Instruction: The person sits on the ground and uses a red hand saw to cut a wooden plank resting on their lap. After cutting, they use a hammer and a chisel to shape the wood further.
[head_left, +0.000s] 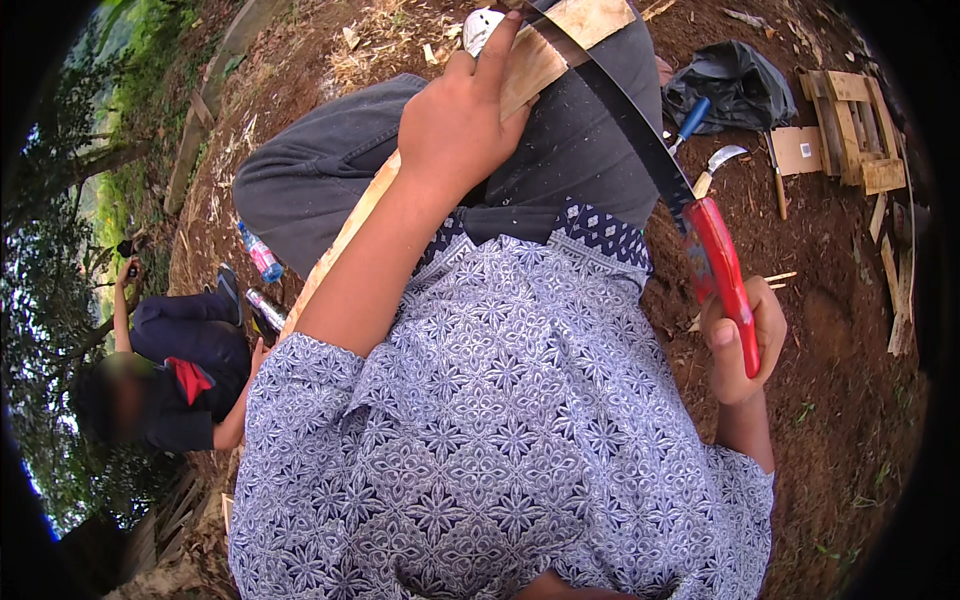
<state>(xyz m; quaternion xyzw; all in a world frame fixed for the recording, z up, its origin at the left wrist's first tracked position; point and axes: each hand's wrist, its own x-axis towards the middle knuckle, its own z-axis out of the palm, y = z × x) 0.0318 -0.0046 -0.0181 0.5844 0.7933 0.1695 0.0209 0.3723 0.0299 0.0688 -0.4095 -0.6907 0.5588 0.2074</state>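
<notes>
The left forearm (pixel 405 235) slants up and to the right, the elbow low by the flank, the back of the left grip (pixel 458 135) facing the camera. Its index finger reaches out nearly straight toward the upper edge, the next finger bends at the knuckle, and the thumb sits on the right side. The right grip (pixel 745 335) is held lower and well apart, fingers curled closed and thumb pressed forward, above a foreshortened right forearm (pixel 745 425). The left leg (pixel 330 160) folds outward.
</notes>
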